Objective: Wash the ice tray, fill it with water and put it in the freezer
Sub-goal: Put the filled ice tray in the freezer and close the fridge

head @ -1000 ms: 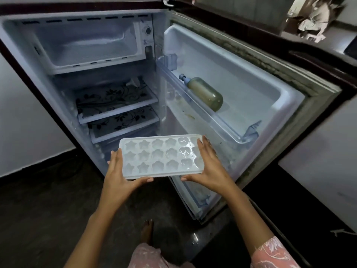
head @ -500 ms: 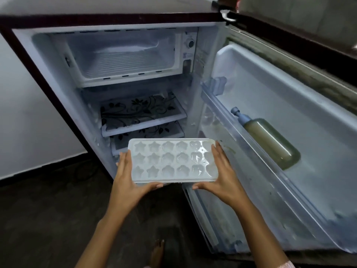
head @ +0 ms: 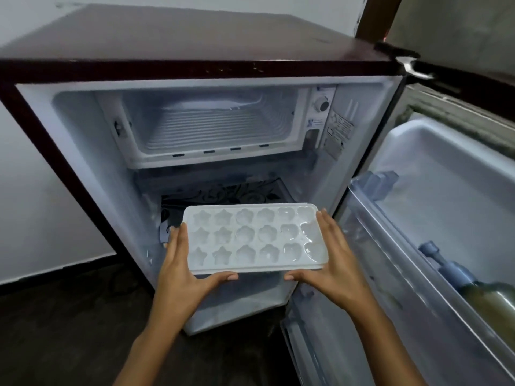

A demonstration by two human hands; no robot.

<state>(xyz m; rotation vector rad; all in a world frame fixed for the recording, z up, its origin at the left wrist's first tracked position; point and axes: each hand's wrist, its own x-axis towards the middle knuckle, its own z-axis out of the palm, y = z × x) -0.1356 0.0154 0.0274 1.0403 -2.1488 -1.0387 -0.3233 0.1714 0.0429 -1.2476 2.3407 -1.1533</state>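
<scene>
A white ice tray (head: 255, 238) with star- and flower-shaped cells is held level in front of the open fridge, below the freezer compartment (head: 211, 126). My left hand (head: 181, 268) holds its left end with straight fingers along the side and the thumb along the near edge. My right hand (head: 331, 263) mirrors this on the right end. The right-hand cells glisten as if wet; I cannot tell how full the cells are. The freezer box at the top stands open and holds nothing I can see.
A floral-patterned shelf (head: 223, 192) sits just behind the tray. The fridge door (head: 446, 204) is swung open on the right, with a bottle (head: 479, 296) in its rack. A dark floor (head: 69, 330) lies below and a white wall stands to the left.
The view has risen and come closer to the fridge, so the freezer box now sits higher and larger. The tray has stayed level between both hands, with the same hold.
</scene>
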